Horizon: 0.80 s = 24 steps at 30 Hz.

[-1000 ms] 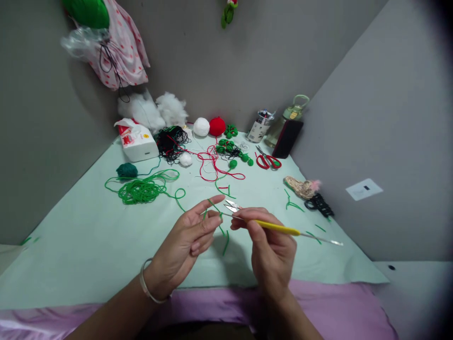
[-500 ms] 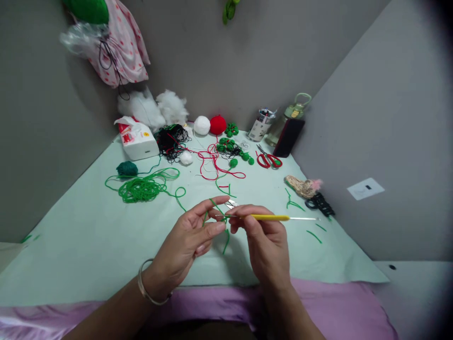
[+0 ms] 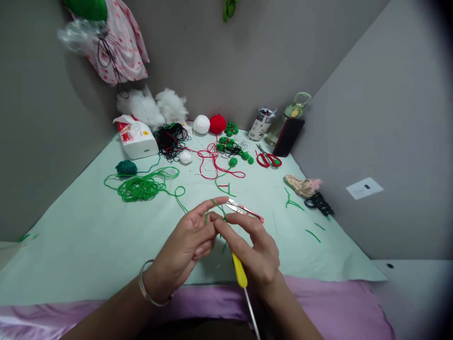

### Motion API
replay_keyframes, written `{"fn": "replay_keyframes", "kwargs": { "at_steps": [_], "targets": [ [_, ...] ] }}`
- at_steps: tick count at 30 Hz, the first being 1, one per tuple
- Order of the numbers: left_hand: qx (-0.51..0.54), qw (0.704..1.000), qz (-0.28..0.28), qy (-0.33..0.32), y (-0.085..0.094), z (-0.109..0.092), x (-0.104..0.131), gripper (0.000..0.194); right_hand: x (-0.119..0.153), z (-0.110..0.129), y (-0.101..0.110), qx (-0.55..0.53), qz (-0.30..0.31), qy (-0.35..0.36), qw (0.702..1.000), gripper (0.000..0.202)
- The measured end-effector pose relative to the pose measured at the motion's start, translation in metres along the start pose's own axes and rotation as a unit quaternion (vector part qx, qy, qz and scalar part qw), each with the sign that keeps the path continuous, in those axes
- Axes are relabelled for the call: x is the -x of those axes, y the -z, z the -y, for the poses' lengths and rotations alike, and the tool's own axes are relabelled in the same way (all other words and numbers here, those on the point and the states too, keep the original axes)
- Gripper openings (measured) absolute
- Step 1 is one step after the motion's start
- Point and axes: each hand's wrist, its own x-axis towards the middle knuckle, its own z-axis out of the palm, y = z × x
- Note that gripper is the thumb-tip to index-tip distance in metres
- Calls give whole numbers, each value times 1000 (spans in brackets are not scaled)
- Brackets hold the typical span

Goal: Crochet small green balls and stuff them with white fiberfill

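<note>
Over the near middle of the table, my left hand (image 3: pixel 193 236) pinches green yarn, with a strand running over its raised index finger. My right hand (image 3: pixel 256 248) is closed beside it, its thumb and index finger meeting at the small green stitches (image 3: pixel 224 218) by my left fingertips. A crochet hook with a yellow handle (image 3: pixel 239 271) is tucked in my right hand, its metal shaft slanting down toward me. The hook's other end is hidden by my fingers. Just beyond my hands lie thread snips (image 3: pixel 246 210) with red handles. The strand leads left to a loose heap of green yarn (image 3: pixel 139 188).
A dark green yarn ball (image 3: pixel 126 168), a tissue pack (image 3: pixel 136 139) and tangled black yarn (image 3: pixel 171 141) are at left. Behind are white (image 3: pixel 202 124) and red yarn balls (image 3: pixel 217 124). Red-handled scissors (image 3: pixel 269 159), a pen cup (image 3: pixel 261 125), a bottle (image 3: pixel 283 127) and a phone (image 3: pixel 289 137) stand right.
The crochet hook has swung from level, pointing right, to slanting down toward me. My right hand has turned and its fingertips have come against my left fingers. More of the snips shows.
</note>
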Motion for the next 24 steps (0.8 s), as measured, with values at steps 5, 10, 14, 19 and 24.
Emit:
{"fn": "replay_keyframes", "kwargs": {
  "at_steps": [5,10,14,19,24],
  "targets": [
    [32,999,2,11,2,-2,-1,29,-9,1,-4,-228,-80,-153,958,24],
    [-31,999,-11,-33,-3,0,2,30,-17,2,-8,-303,-56,-206,929,17],
    [-54,997,-41,-46,-5,4,-1,36,-11,2,-8,-213,-58,-142,965,26],
    [15,999,-38,-6,-3,7,-3,41,-6,1,-4,-35,-22,-4,999,36],
    [67,997,-41,7,-1,2,-4,26,-11,-4,-2,-258,-104,-201,939,21]
  ]
}}
